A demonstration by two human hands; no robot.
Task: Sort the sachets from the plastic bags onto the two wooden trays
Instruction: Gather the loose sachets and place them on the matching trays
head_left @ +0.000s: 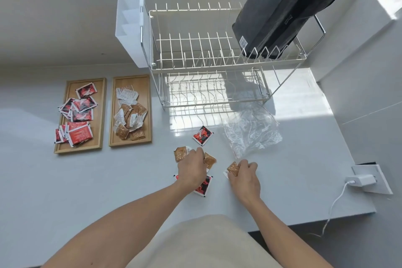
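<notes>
Two wooden trays lie side by side on the white counter. The left tray (100, 115) holds several red-and-black sachets (80, 113). The right tray (148, 111) holds white and brown sachets (129, 115). My left hand (192, 168) is closed over brown sachets (181, 153), with another brown one (210, 160) sticking out to its right. Under that hand lies a red-and-black sachet (203, 186). My right hand (244, 177) pinches a brown sachet (232, 168). One red-and-black sachet (202, 135) lies loose beyond my hands. A crumpled clear plastic bag (250, 130) lies to its right.
A two-tier wire dish rack (208, 65) stands behind, with a white plastic holder (129, 28) on its left side and a black bag (289, 6) leaning on its top tier. A white charger (361, 179) with a cable sits in a counter socket at the right edge.
</notes>
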